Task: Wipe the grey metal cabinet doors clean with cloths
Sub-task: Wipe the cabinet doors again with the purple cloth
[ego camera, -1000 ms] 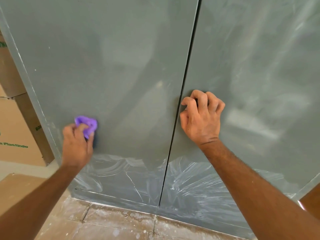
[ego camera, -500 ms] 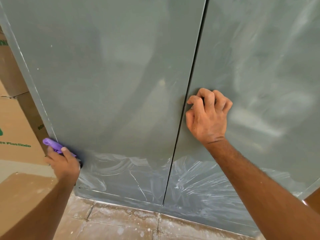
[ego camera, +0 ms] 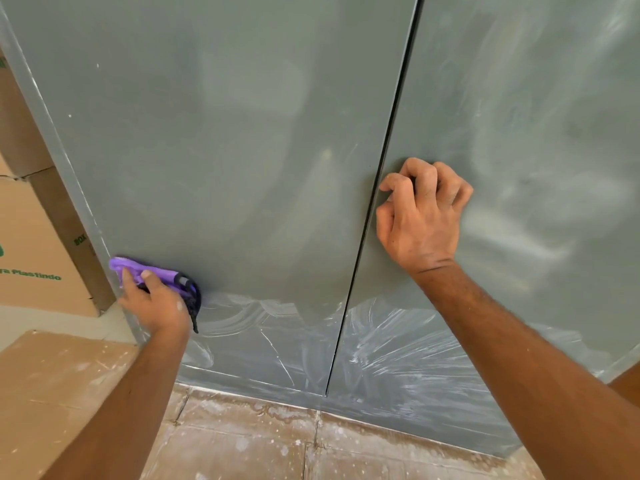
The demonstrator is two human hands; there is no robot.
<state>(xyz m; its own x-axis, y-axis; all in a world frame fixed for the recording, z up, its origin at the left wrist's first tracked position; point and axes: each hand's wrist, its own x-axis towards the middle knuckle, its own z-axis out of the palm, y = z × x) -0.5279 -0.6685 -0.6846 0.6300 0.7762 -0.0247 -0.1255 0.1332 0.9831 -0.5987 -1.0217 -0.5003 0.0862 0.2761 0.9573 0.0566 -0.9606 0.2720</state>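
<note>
Left hand (ego camera: pixel 156 299) presses a purple cloth (ego camera: pixel 156 273) flat against the left door (ego camera: pixel 214 150), low beside its outer edge. Right hand (ego camera: pixel 420 216) is curled closed on the right door (ego camera: pixel 519 133) beside the centre seam; whether it holds a cloth cannot be determined. Upper panels appear largely wiped; white smears (ego camera: pixel 398 344) remain along the bottom of both doors. A cardboard box (ego camera: pixel 31 251) crowds the left edge; the floor (ego camera: pixel 259 441) below lies open.

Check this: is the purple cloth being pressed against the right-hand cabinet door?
No. The left hand presses the purple cloth on the left door, near its outer edge.
</note>
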